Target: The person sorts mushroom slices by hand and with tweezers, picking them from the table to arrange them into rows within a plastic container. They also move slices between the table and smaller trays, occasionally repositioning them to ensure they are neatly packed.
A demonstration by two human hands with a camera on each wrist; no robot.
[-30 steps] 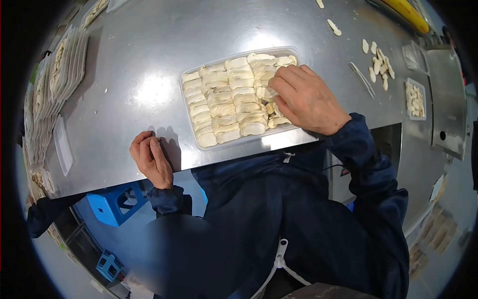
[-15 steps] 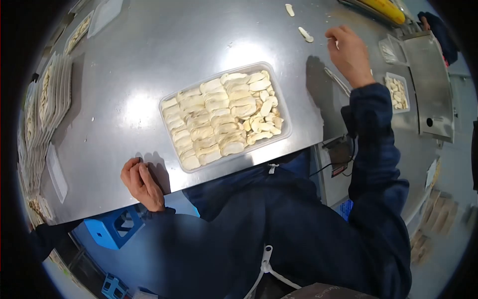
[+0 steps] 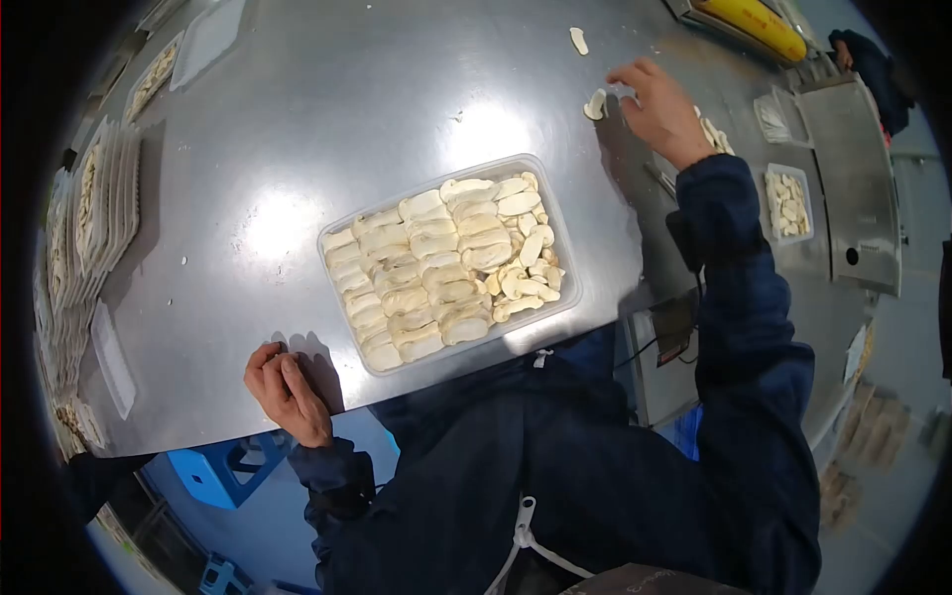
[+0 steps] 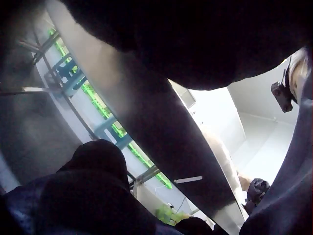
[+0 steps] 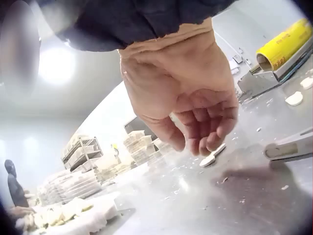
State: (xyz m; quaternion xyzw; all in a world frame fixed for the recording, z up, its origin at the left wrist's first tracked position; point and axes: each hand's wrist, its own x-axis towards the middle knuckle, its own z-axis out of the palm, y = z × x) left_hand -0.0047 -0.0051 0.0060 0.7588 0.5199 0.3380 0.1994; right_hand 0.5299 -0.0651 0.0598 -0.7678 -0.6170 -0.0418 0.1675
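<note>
A clear tray point(image 3: 570, 288) lies near the table's front edge, filled with rows of overlapping pale mushroom slices point(image 3: 405, 273) and smaller loose pieces at its right side. Beyond it, my right hand point(image 3: 662, 114) hovers over the table beside a single slice point(image 3: 595, 104). The right wrist view shows that hand point(image 5: 183, 93) with fingers loosely bent and nothing visible in them, the slice point(image 5: 208, 160) lying just past the fingertips. My left hand point(image 3: 290, 397) rests idle at the table edge, left of the tray, fingers loosely curled. The left wrist view does not show its fingers.
Tweezers point(image 3: 659, 180) and more slices point(image 3: 716, 137) lie near my right forearm. At the right stands a small tray of pieces point(image 3: 786, 203); a yellow roll point(image 3: 759, 28) is at the back right. Stacked trays point(image 3: 94, 218) stand at the left, with a blue stool point(image 3: 213, 476) below.
My right hand has left the tray, gone out to the far right, then come back left to the single slice. The tray's loose pieces are uncovered. My left hand stays at the edge.
</note>
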